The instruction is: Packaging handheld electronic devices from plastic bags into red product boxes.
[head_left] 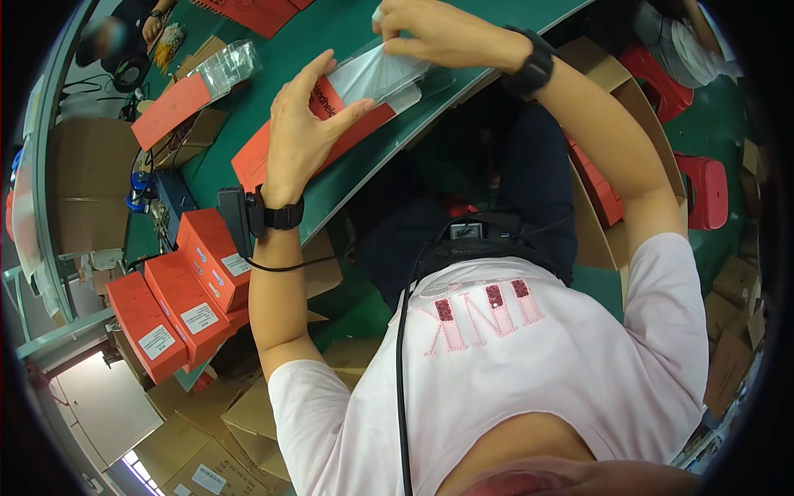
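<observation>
A long orange cardboard box [251, 159] lies slantwise on the green table [310, 31], close to its near edge. My left hand [299, 124] grips the box from above, thumb on the near side and fingers on the far side. Out of its right end comes a clear plastic bag [364, 76], creased and drawn up to a point. My right hand [438, 35] pinches the top of this bag between thumb and fingers. What lies inside the box is hidden.
Another orange box [171, 113] with clear plastic at its end rests on a carton to the left. Several orange boxes [157, 318] are stacked at the table's left end. An open carton [591, 227] and red stools [703, 190] stand at right. Other people are at both upper corners.
</observation>
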The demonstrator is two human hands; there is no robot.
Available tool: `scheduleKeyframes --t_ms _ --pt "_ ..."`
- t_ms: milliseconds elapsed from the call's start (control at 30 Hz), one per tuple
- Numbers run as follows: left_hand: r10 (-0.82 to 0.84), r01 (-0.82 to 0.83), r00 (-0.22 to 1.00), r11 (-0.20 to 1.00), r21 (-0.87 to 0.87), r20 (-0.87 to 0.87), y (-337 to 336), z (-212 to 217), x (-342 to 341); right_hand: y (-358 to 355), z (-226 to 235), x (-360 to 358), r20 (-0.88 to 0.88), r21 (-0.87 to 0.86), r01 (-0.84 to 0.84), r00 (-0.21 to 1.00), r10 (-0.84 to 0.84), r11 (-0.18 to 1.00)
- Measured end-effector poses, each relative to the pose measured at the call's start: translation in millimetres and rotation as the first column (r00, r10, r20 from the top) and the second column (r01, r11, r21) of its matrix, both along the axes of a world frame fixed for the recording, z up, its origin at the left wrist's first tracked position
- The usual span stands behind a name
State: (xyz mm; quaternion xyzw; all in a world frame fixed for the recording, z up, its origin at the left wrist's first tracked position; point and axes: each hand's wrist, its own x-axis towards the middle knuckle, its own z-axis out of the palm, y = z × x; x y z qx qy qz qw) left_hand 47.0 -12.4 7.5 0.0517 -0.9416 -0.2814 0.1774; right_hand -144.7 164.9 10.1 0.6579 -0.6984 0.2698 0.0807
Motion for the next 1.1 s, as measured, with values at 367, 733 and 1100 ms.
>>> scheduleKeyframes --t_ms 367,733,1100 --pt "0.080 -0.072 0.996 0.969 -0.236 0.028 11.2 5.6 -16.3 -10.2 8.3 31.3 -0.363 -0.498 -0.075 0.923 -0.129 0.864" --pt "0.069 -0.079 0.959 0.996 -0.027 -0.274 4.2 -1.5 -18.2 9.4 38.6 -11.9 0.239 -0.696 0.384 0.920 -0.310 0.607" --pt "0.269 0.284 0.918 0.069 0.956 -0.292 44.1 39.1 17.6 0.3 109.0 43.8 -0.014 -0.993 -0.048 0.954 0.300 0.104"
